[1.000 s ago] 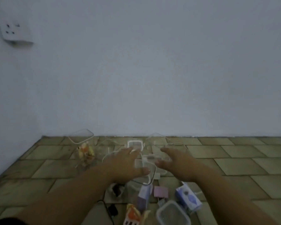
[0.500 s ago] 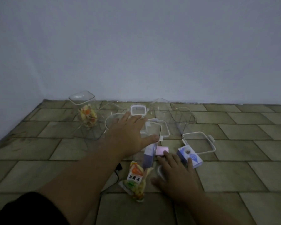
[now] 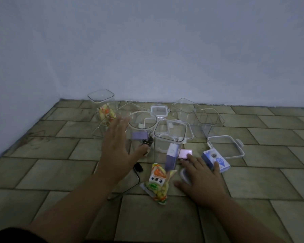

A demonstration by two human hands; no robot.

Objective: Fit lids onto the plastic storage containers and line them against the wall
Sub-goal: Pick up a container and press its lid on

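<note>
Several clear plastic containers stand on the tiled floor near the wall: a tall container holding a snack packet at the left, a round container, a square container in the middle, and two containers behind on the right. A small white-rimmed lid lies at the back and a large lid at the right. My left hand hovers open in front of the round container. My right hand lies palm down over another lid, thumb at its near edge.
A snack packet lies between my hands. A blue-white carton, a pink box and a purple box sit beside the right hand. A black cable runs under my left forearm. The walls meet in a corner at the left.
My right hand dropped from the middle container onto the lid near me. My left hand slid left off the square container's top. The view tilted downward.
</note>
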